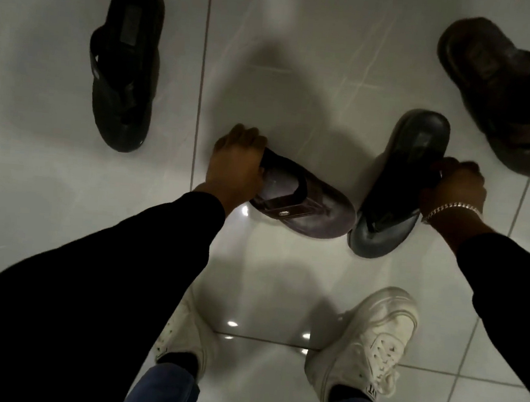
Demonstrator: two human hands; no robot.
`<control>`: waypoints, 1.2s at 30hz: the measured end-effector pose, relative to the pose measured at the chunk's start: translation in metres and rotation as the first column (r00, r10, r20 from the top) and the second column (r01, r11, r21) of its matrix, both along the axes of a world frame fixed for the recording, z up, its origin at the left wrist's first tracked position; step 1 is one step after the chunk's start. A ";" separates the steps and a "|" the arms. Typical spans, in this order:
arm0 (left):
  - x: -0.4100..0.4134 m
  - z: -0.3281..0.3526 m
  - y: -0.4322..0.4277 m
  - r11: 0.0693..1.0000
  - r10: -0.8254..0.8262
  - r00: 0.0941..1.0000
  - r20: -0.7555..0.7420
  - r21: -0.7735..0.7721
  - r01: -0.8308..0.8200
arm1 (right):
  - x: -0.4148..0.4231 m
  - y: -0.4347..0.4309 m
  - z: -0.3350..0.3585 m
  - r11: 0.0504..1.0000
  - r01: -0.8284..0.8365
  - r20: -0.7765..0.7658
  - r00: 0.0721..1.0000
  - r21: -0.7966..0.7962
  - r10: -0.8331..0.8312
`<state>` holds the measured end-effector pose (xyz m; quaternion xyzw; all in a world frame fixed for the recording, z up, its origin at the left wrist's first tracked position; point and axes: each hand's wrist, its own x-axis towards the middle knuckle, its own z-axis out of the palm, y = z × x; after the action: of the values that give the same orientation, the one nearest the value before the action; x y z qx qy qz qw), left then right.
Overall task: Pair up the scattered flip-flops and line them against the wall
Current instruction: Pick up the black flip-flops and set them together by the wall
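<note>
Four dark flip-flops lie on a glossy white tiled floor. My left hand (236, 163) grips the heel end of a brown flip-flop (308, 204) at the centre; its toe points right. My right hand (455, 187), with a silver bracelet on the wrist, holds the strap side of a black flip-flop (398, 179) just right of the brown one. A second black flip-flop (127, 66) rests alone at the upper left. A second brown flip-flop (503, 92) sits at the upper right. Both arms wear black sleeves.
My two feet in white sneakers, the left one (183, 331) and the right one (363, 342), stand below the held flip-flops, with blue jeans above them. Grey grout lines (202, 69) cross the tiles. No wall is in view.
</note>
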<state>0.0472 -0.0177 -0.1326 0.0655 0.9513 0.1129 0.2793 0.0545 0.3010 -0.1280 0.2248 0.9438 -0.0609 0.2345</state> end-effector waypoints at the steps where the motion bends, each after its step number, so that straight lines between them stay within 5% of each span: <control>1: 0.003 -0.003 0.000 1.000 -0.006 1.000 -0.022 -0.009 0.006 | -0.009 -0.003 -0.003 0.998 -0.058 -0.017 0.998 0.008 0.058; 12: 0.023 -0.020 0.013 0.999 -0.046 0.992 -0.114 0.003 0.047 | -0.121 -0.053 -0.015 0.927 -0.374 -0.213 0.904 0.022 0.370; 15: 0.022 -0.015 0.022 0.997 0.012 0.994 -0.109 0.082 -0.003 | -0.132 -0.082 -0.018 0.944 -0.309 -0.298 0.917 -0.115 0.264; 19: 0.010 0.003 0.028 0.894 0.305 0.937 -0.173 0.390 -0.219 | -0.098 -0.115 -0.009 0.933 -0.120 -0.437 0.898 -0.340 -0.043; 22: -0.021 0.012 0.031 0.855 0.318 0.925 -0.207 0.484 -0.186 | -0.026 -0.130 -0.001 0.904 -0.046 -0.431 0.889 -0.424 -0.157; 27: -0.088 -0.004 0.051 0.951 -0.039 0.997 -0.072 0.305 0.060 | 0.066 -0.130 0.000 0.907 -0.111 -0.195 0.980 -0.406 0.033; 30: -0.091 -0.014 0.053 0.956 0.002 0.999 0.039 0.294 -0.013 | 0.063 -0.105 -0.006 0.920 0.047 -0.198 0.971 -0.388 -0.133; 36: -0.070 -0.023 0.028 0.972 0.049 0.997 -0.058 0.232 -0.034 | 0.054 -0.041 -0.003 0.961 -0.004 -0.185 0.982 -0.277 -0.050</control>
<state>-0.0224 0.0100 -0.1558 0.0812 0.9413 0.2261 0.2373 0.1087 0.2599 -0.1309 0.1940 0.9414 -0.2159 0.1717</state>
